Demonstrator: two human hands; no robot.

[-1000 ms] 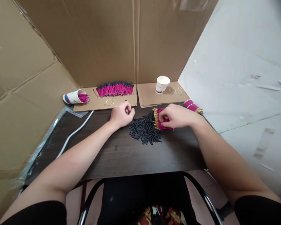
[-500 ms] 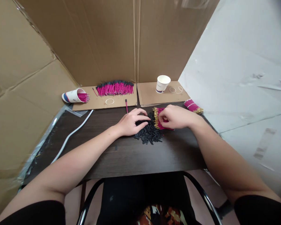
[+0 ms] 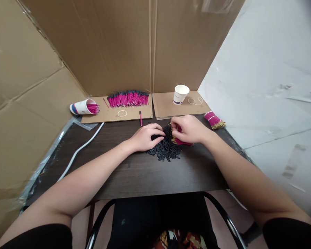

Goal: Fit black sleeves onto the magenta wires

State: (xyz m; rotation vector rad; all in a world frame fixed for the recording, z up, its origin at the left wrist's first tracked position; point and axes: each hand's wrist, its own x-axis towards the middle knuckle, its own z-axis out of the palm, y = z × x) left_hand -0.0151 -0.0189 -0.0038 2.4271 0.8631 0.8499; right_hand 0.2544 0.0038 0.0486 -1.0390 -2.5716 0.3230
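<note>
A heap of small black tubes (image 3: 166, 149) lies in the middle of the dark table (image 3: 134, 173). My left hand (image 3: 145, 136) rests on the heap's left side, fingers curled and pinching among the tubes. My right hand (image 3: 188, 128) sits just right of it, fingers pinched over a loose bunch of pink gold-tipped wires (image 3: 182, 141). What either pinch holds is too small to make out. One finished pink wire with a black end (image 3: 140, 117) lies alone by the cardboard edge.
A row of pink wires (image 3: 128, 98) lies on the back cardboard sheet, with a tipped paper cup (image 3: 81, 107) of wires at left. An upright paper cup (image 3: 180, 94), rubber bands (image 3: 194, 100), a tied wire bundle (image 3: 214, 120) and a white cable (image 3: 79, 148) are around. Cardboard walls enclose back and left.
My left hand laid a single wire down near the cardboard, then moved right onto the black tubes. My right hand shifted slightly left over the pink wires.
</note>
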